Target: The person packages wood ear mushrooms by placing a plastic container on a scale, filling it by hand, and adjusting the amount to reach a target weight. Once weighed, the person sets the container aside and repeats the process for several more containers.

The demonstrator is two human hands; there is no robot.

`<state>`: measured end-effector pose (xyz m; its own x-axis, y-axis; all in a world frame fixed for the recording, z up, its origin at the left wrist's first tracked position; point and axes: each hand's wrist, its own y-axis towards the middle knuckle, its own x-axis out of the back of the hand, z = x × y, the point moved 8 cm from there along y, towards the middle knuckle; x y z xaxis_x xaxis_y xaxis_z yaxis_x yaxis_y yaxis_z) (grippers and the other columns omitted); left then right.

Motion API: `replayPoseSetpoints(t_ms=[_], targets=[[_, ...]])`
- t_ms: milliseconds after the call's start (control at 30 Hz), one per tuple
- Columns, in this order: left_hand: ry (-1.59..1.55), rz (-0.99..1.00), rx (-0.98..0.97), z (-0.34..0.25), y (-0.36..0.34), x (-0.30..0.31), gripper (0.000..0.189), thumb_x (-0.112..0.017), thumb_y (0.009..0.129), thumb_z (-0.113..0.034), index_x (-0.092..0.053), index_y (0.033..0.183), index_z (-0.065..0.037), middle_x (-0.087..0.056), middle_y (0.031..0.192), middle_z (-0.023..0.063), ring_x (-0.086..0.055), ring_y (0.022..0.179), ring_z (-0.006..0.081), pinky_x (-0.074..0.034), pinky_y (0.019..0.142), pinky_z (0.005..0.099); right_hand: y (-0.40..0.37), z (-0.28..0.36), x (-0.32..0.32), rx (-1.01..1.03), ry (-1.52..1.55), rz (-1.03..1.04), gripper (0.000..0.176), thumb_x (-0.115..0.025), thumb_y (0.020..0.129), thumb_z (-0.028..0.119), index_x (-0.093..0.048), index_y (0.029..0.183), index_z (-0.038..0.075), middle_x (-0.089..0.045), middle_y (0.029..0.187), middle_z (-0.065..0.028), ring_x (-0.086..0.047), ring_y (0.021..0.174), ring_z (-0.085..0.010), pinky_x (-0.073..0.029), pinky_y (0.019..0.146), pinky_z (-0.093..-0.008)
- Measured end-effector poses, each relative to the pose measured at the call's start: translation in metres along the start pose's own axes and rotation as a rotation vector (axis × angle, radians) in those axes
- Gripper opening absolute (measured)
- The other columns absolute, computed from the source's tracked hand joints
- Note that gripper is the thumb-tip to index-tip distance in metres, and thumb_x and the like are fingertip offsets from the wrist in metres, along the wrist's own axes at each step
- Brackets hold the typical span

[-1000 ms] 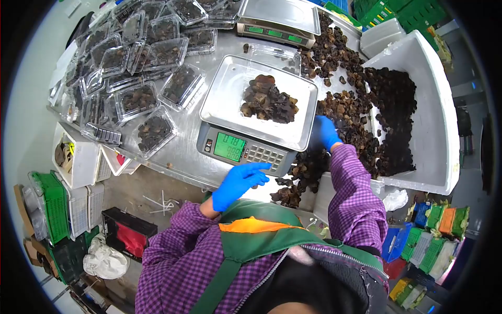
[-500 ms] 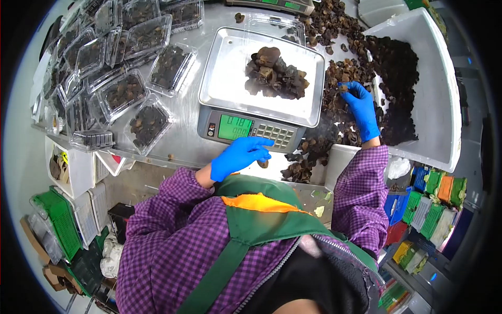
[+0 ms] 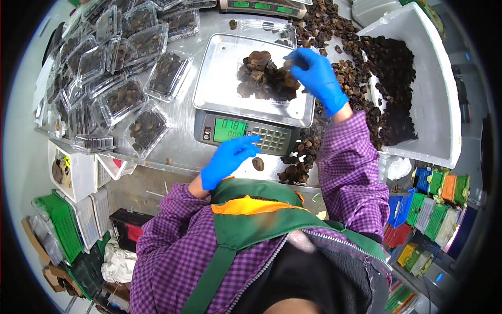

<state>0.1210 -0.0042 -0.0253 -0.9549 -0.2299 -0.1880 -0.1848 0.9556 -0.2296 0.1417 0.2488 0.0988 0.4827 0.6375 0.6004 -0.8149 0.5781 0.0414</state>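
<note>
A heap of brown wood ear mushrooms [image 3: 266, 78] lies on the metal pan [image 3: 217, 78] of a digital scale [image 3: 204, 128] with a lit green display. Over the heap's right side, my blue-gloved right hand [image 3: 317, 77] pinches a small brown mushroom piece between thumb and fingers. My left hand [image 3: 229, 159], also gloved in blue, rests low at the scale's front with fingers stretched out, their tips beside the keypad [image 3: 269, 137]. Its palm is empty. One loose mushroom [image 3: 258, 164] lies on the table just right of those fingers.
Filled clear plastic boxes [image 3: 123, 99] are stacked at left. Behind the pan sits a clear container [image 3: 264, 31], with a second scale [image 3: 261, 7] beyond. Loose mushrooms [image 3: 345, 73] spread rightward to a large white foam box [image 3: 434, 89] with a dark mass inside.
My right hand has moved left from the loose mushrooms to above the heap on the scale, carrying a piece. The left hand has shifted slightly; the view moved a little.
</note>
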Motion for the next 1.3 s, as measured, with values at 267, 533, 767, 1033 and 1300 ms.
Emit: replayPoseSetpoints(t_ms=[267,533,767,1033,1300], targets=[[-0.083,-0.396,-0.056,-0.082,0.036,0.091,0.042,-0.055,0.095,-0.023,-0.052,0.13,-0.001,-0.065,0.111,0.0072,-0.061,0.103,0.0158,-0.046,0.093,0.0287,-0.048,-0.147,0.078,-0.14,-0.493,-0.093,0.04,-0.068,0.076,0.011,-0.061,0.115,0.006,-0.066,0.105,-0.0168,-0.065,0.098,-0.0301,-0.051,0.085,-0.0355],[-0.216,-0.358,-0.081,-0.085,0.177,0.118,0.056,-0.053,0.095,-0.033,-0.038,0.142,-0.008,-0.052,0.132,0.008,-0.049,0.12,0.0182,-0.036,0.103,0.0338,-0.1,-0.122,0.035,-0.334,0.039,-0.155,0.04,-0.065,0.086,0.012,-0.058,0.125,0.006,-0.069,0.104,-0.0125,-0.066,0.089,-0.0194,-0.051,0.083,-0.0313],[0.044,-0.332,-0.191,-0.12,0.155,0.1,0.052,-0.052,0.095,-0.032,-0.042,0.14,-0.007,-0.052,0.132,0.0114,-0.048,0.121,0.0191,-0.034,0.105,0.0332,-0.109,-0.088,-0.028,-0.619,0.655,-0.131,0.056,-0.043,0.098,0.05,-0.055,0.124,0.002,-0.069,0.081,-0.0118,-0.063,0.062,-0.0138,-0.049,0.053,-0.0241],[0.229,-0.245,0.12,-0.068,0.083,0.09,0.065,-0.063,0.087,-0.013,-0.035,0.145,-0.007,-0.049,0.134,0.0101,-0.058,0.104,0.0155,-0.048,0.088,0.0275,-0.111,-0.096,-0.065,-0.688,0.679,-0.084,0.051,-0.055,0.096,0.032,-0.046,0.129,-0.006,-0.069,0.088,-0.0138,-0.066,0.072,-0.0159,-0.052,0.056,-0.0255],[0.011,-0.305,0.089,-0.048,0.087,0.091,0.054,-0.057,0.086,-0.006,-0.042,0.138,-0.004,-0.059,0.116,0.0065,-0.061,0.087,0.0112,-0.049,0.073,0.0215,-0.106,-0.11,-0.064,-0.728,0.715,-0.199,0.019,-0.059,0.09,0.01,-0.057,0.103,-0.004,-0.069,0.084,-0.0145,-0.067,0.068,-0.0167,-0.054,0.057,-0.0265]])
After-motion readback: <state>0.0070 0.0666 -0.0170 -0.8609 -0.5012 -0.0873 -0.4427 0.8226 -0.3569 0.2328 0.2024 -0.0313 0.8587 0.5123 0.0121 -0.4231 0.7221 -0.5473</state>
